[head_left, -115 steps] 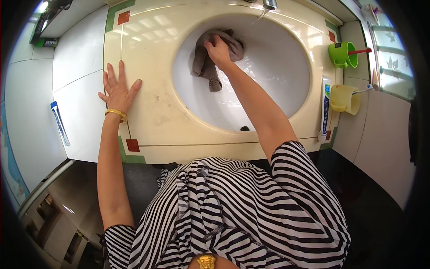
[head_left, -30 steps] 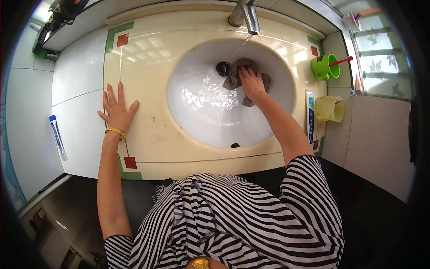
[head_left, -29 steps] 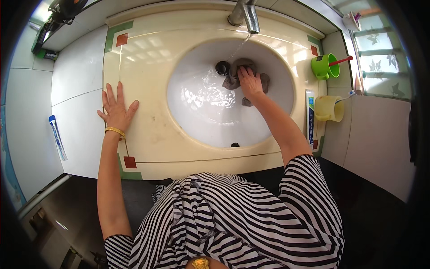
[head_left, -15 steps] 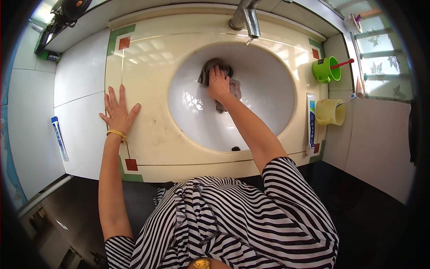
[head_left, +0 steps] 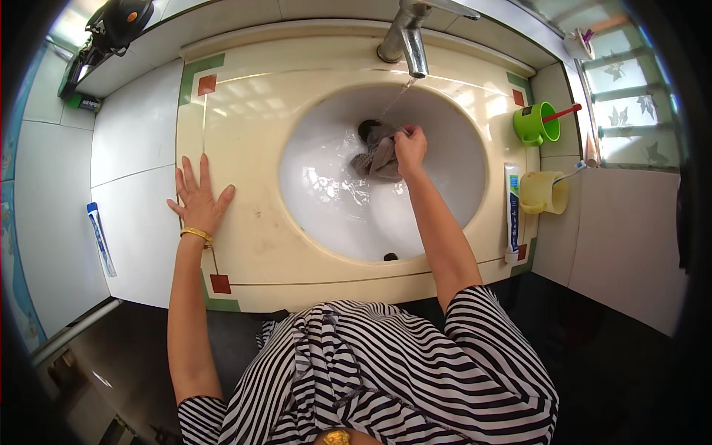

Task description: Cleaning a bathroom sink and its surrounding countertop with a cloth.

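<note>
In the basin (head_left: 334, 215) | right hand (head_left: 410, 146) grip closed on grey cloth (head_left: 378, 156) under tap (head_left: 406, 37) | left hand (head_left: 199, 199) flat, open

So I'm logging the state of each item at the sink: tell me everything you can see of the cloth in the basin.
The cloth is a small grey-brown rag, soft and crumpled, apparently wet. It is bunched in a loose hanging wad rather than spread flat. It sits in the upper part of the white basin, right beside the dark drain hole. The right hand grips it from the right side, fingers closed on its upper edge. A thin stream of water from the metal tap falls onto or just next to it.
</note>
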A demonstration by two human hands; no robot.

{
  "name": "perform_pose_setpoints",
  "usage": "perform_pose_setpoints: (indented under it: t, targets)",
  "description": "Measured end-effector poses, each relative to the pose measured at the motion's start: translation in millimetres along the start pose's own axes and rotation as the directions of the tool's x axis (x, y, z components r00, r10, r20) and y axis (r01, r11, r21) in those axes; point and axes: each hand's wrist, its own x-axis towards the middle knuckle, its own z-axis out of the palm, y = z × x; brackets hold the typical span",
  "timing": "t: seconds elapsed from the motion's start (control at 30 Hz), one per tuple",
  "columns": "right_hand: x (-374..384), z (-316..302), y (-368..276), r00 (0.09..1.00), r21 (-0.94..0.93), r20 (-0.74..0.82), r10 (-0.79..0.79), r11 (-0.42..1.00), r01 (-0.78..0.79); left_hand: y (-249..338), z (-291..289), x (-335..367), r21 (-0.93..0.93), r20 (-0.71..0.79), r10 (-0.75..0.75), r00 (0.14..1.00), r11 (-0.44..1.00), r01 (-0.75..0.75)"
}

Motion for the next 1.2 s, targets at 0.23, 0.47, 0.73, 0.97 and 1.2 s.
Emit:
perform_pose_setpoints:
  t: [0.23, 0.47, 0.73, 0.97, 1.2]
  targets:
    - [8, 26, -2, 0.853, -0.261, 0.235, -0.466, 0.815, 0.517, 3, 1, 2, -0.002, 0.011, -0.001, 1.0, 1.0, 0.001]
    - [33, 26, -5, 0.407, -0.332, 0.745, -0.529, 0.235, 0.914, -2, 2, 0, 0.002, -0.009, 0.009, 1.0, 1.0, -0.009]
    - [23, 28, 0, 0.675, -0.573, 0.58, -0.457, 0.36, 0.736, -4, 3, 0, -0.009, 0.003, 0.025, 1.0, 1.0, -0.025]
    - [18, 28, -14, 0.784, -0.693, 0.596, -0.177, 0.38, 0.613, -3, 4, 3, 0.005, 0.015, 0.016, 1.0, 1.0, -0.016]
    - [-23, 46, -25, 0.864, -0.662, 0.504, 0.001, 0.643, 0.386, -1, 0, 1, 0.023, 0.02, -0.004, 1.0, 1.0, 0.004]
